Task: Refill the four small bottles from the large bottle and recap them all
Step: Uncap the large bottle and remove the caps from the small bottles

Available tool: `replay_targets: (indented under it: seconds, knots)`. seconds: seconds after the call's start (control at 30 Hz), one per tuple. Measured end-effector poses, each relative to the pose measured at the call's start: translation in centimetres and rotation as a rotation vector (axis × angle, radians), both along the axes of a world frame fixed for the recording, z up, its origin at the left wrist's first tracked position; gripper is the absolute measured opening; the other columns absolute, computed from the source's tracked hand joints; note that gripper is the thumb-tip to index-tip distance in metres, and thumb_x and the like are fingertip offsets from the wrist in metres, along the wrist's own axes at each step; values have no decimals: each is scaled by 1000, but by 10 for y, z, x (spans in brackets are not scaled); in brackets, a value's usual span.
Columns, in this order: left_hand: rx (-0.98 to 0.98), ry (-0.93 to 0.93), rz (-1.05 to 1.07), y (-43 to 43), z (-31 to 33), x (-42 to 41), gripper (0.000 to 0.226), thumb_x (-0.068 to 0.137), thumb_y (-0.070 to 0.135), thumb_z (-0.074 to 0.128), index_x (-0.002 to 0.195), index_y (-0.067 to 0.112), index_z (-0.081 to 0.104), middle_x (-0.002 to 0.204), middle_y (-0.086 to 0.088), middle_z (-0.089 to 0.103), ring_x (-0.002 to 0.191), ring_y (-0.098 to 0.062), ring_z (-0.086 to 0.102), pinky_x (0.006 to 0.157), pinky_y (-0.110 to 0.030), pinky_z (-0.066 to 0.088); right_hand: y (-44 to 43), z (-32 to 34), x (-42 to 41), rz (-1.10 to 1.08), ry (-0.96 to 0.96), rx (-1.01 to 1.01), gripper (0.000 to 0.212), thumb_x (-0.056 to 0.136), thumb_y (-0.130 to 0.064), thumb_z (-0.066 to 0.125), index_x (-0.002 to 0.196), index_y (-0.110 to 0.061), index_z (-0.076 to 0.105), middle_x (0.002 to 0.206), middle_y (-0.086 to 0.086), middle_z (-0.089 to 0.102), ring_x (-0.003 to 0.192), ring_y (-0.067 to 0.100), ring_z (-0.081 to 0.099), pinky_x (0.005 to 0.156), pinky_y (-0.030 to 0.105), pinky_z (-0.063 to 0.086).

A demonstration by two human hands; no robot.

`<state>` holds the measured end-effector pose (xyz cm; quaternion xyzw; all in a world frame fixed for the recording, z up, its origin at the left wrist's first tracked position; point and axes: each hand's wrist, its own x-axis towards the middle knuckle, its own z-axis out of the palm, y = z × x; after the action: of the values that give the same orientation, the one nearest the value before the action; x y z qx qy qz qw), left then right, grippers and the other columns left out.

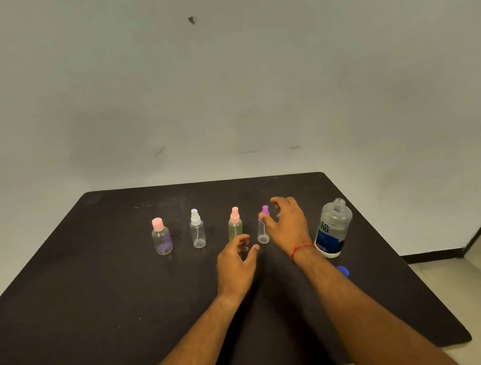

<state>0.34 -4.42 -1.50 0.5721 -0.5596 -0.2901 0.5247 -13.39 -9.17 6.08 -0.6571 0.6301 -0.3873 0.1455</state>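
Reaching for the purple-capped bottle (pixel 263 235) beside the large bottle (pixel 333 227) — right hand (pixel 290 227) and left hand (pixel 234 265) spread, empty; uncapping probably follows.

A plain pale wall (pixel 225 82), bearing a small dark mark (pixel 191 20), rises behind the black table (pixel 99 308); at right, light floor (pixel 471 273) meets a dark skirting strip (pixel 432 256).

row, upright, capped: pink-cap bottle (pixel 162 238), white sprayer (pixel 198 232), pink sprayer (pixel 235 226), purple sprayer (pixel 263 234) | large bottle (pixel 333 228): right end, upright, uncapped | blue cap (pixel 343 270): on table near it
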Motion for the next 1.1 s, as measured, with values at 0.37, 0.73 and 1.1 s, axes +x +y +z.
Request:
replay_targets:
  seconds: [0.37,0.73,1.1]
  knots:
    - [12,-38,-56,-2,3,-20,62,88,32,75,144,21,51,138,6,58,125,-7,55,105,-30,49,-9,4,-2,68,72,133,19,82,-33,77,73,-24,62,75,-6,59,68,7,54,58,14,36]
    - [2,-169,-79,-5,21,-28,15,89,27,75,102,26,68,78,19,65,82,15,60,68,-4,42,14,35,-18,265,115,212,6,83,-21,75,81,-20,69,79,-3,67,75,10,61,64,18,45]
    - [2,-158,-69,0,25,-25,21,86,28,79,105,29,70,81,25,64,82,20,58,69,-2,40,19,44,-15,258,201,184,21,81,-35,76,88,-25,59,84,-4,62,75,9,57,61,17,40]
